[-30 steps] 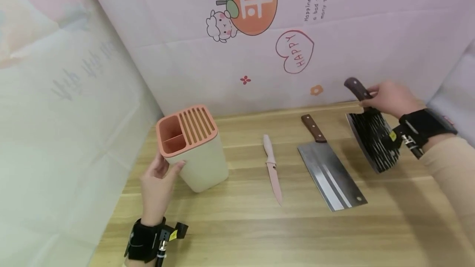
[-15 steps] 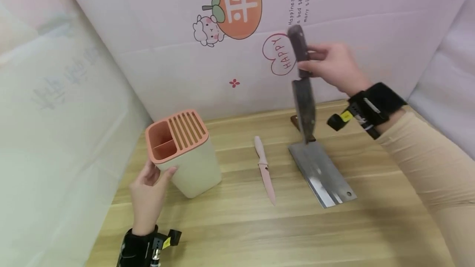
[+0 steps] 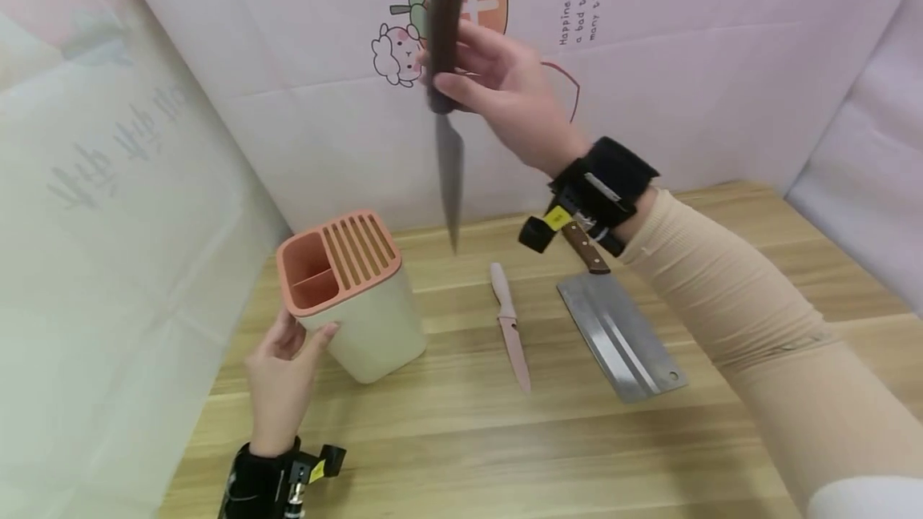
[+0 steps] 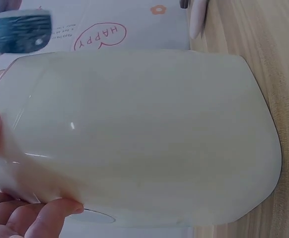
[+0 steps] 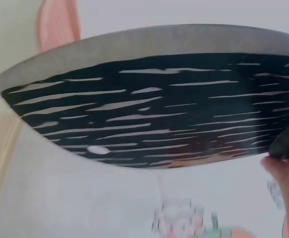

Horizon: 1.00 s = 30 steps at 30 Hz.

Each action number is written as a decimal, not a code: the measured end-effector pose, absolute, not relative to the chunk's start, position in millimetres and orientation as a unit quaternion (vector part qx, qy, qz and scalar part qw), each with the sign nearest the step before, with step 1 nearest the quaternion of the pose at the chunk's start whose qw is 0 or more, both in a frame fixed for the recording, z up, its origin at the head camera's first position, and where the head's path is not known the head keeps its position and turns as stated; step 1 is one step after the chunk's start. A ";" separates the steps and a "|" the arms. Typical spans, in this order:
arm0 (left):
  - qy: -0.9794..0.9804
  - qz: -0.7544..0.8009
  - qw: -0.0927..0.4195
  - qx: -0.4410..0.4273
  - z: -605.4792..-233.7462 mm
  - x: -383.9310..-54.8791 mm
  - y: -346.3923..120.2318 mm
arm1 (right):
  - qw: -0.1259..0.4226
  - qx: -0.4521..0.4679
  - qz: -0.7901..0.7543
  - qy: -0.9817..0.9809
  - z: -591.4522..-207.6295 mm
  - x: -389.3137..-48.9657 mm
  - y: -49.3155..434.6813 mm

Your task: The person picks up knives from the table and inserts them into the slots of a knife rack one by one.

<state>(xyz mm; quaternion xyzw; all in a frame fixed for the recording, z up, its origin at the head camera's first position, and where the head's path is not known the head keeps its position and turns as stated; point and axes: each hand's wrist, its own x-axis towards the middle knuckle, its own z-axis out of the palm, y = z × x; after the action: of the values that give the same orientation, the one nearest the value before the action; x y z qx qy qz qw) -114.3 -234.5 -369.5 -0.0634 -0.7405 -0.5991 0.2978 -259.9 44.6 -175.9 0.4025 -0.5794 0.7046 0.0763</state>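
My right hand [image 3: 505, 90] grips the dark wooden handle of a kitchen knife [image 3: 450, 175], raised in front of the back wall with its blade pointing down. In the right wrist view its broad curved blade [image 5: 159, 104] shows a black patterned face, a pale cutting edge and a small hole. My left hand [image 3: 284, 375] holds the cream knife block [image 3: 378, 327] at its near left side, thumb on the front and fingers round the corner. The block's orange top has several slots and two open compartments. Its plain cream wall [image 4: 144, 134] fills the left wrist view.
A pink knife [image 3: 510, 327] lies on the wooden table [image 3: 461, 439] right of the block. Further right lies a cleaver [image 3: 620, 335] with a brown handle [image 3: 587, 247], partly behind the wrist strap. A printed cloth wall [image 3: 685, 102] stands close behind the table.
My right hand has lifted the kitchen knife from the right side and carried it left, past the cleaver, turning the blade edge-on to the head view. My left hand stays on the block.
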 end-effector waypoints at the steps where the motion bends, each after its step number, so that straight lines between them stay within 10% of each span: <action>1: -0.741 -0.598 0.299 -0.061 -371.1 -114.7 -236.1 | 0.071 0.415 0.709 -0.566 -173.7 -258.4 36.6; 30: -0.744 -0.593 0.300 -0.070 -385.5 -117.6 -213.7 | 0.001 0.446 0.655 -0.611 -229.2 -259.1 -26.1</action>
<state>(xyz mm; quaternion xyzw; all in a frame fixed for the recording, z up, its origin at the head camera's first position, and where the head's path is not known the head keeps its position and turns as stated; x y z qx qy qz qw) -117.6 -213.7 -385.5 -0.0698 -0.7437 -0.5932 0.3003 -259.1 -26.1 -229.2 0.4455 -0.6108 0.6546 0.0010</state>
